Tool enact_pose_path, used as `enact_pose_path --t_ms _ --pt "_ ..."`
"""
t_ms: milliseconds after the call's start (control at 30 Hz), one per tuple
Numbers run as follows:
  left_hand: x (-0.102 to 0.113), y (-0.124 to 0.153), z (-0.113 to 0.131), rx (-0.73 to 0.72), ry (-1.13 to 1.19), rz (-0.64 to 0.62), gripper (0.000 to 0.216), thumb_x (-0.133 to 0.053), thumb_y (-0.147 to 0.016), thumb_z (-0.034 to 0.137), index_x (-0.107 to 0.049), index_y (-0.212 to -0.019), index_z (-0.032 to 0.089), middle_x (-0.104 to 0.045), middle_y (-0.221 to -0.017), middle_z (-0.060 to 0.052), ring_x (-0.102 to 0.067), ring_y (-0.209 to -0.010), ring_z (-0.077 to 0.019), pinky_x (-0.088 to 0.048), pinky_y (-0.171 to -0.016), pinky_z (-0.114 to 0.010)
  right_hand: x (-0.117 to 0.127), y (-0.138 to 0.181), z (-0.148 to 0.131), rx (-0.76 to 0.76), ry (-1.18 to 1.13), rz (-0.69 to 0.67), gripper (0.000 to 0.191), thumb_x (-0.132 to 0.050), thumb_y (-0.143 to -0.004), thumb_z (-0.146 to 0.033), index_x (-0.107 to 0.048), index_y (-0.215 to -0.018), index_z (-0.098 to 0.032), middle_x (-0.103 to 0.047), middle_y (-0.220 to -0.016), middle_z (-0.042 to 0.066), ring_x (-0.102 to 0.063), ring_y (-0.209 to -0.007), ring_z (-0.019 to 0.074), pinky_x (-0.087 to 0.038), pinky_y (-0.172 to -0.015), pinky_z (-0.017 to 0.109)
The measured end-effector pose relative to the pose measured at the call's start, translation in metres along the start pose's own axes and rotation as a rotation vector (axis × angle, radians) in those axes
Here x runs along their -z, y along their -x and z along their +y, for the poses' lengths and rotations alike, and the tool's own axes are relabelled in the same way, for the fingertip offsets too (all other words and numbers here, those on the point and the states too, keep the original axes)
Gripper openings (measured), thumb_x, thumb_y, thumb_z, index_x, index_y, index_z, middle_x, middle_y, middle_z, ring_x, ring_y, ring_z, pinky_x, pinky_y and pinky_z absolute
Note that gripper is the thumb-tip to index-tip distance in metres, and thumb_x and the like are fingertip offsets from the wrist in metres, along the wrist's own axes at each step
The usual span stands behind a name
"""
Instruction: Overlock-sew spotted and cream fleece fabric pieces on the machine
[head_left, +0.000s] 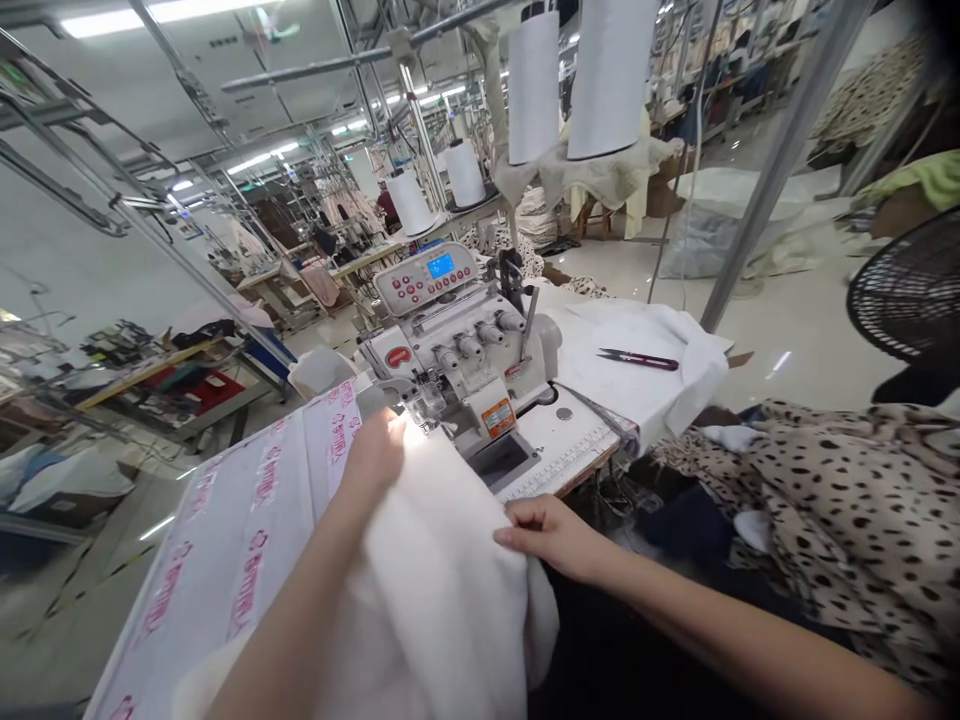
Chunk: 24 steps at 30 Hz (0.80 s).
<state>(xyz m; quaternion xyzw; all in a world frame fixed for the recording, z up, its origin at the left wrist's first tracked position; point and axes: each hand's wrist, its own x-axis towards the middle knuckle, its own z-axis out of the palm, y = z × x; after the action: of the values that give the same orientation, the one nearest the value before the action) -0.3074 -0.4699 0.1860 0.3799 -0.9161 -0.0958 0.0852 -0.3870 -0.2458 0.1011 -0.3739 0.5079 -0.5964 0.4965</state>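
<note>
White fabric (442, 540) runs from the needle area of an overlock sewing machine (465, 350) down over the table's front edge. My left hand (379, 445) lies on the fabric close to the presser foot, its fingertips partly lost in the machine's bright lamp light. Further back along the fabric's right edge, my right hand (551, 537) pinches the cloth between thumb and fingers. Thread snips (637, 359) with dark red handles rest on white cloth (600, 320) to the right of the machine.
Printed plastic film (247, 540) covers the table on the left. Large thread cones (611, 80) stand above the machine. Spotted fabric (847, 500) is heaped at the right, below a black fan (911, 285). A metal post (784, 170) rises behind the table.
</note>
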Motion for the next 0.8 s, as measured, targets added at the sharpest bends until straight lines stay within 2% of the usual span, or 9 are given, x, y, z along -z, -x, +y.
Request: enact_pose_path --t_ms 267,467,600,700,800 --pt "-0.004 -0.035 -0.018 -0.096 -0.031 0.04 0.023 -0.037 -0.078 0.018 -0.054 -0.092 0.014 -0.062 -0.094 -0.013 -0.056 -0.093 -0.0274 -0.039 -0.072 -0.032 -0.001 -0.033 -0.012 -0.037 -0.07 -0.001 0.046 -0.063 -0.066 -0.052 -0.041 -0.054 -0.013 -0.032 -0.052 -0.006 -0.026 -0.05 0.0042 -0.018 -0.047 0.02" --pt "-0.008 -0.06 -0.03 -0.117 -0.01 0.071 0.026 -0.038 -0.076 0.019 -0.057 -0.093 0.015 -0.062 -0.098 -0.012 -0.055 -0.098 -0.0278 -0.041 -0.076 -0.033 -0.004 -0.059 -0.025 -0.089 -0.246 0.04 0.046 -0.07 -0.058 -0.051 -0.044 -0.057 -0.013 -0.039 -0.051 -0.006 -0.031 -0.046 0.0035 -0.022 -0.047 0.019" --pt "-0.007 -0.072 -0.034 -0.059 0.03 0.112 0.025 -0.039 -0.077 0.023 -0.057 -0.091 0.014 -0.062 -0.096 -0.013 -0.056 -0.095 -0.0279 -0.042 -0.078 -0.035 -0.011 -0.07 -0.023 -0.072 -0.358 0.072 0.045 -0.073 -0.055 -0.049 -0.046 -0.062 -0.014 -0.044 -0.055 -0.006 -0.036 -0.048 0.0046 -0.027 -0.049 0.019" --pt "-0.001 -0.058 -0.046 0.02 0.069 0.152 0.03 -0.041 -0.078 0.032 -0.055 -0.096 0.013 -0.061 -0.097 -0.013 -0.057 -0.093 -0.0271 -0.043 -0.079 -0.036 -0.013 -0.059 -0.013 -0.06 -0.34 0.035 0.042 -0.074 -0.056 -0.045 -0.047 -0.065 -0.013 -0.047 -0.058 -0.006 -0.038 -0.051 0.0047 -0.029 -0.052 0.019" --pt "0.0 -0.003 -0.072 0.135 0.141 0.156 0.063 -0.045 -0.075 0.052 -0.039 -0.121 0.008 -0.053 -0.115 -0.018 -0.056 -0.099 -0.0261 -0.046 -0.08 -0.036 -0.011 -0.035 0.002 -0.055 -0.183 -0.043 0.036 -0.073 -0.059 -0.04 -0.05 -0.063 -0.012 -0.048 -0.06 -0.005 -0.04 -0.056 0.0057 -0.031 -0.057 0.019"
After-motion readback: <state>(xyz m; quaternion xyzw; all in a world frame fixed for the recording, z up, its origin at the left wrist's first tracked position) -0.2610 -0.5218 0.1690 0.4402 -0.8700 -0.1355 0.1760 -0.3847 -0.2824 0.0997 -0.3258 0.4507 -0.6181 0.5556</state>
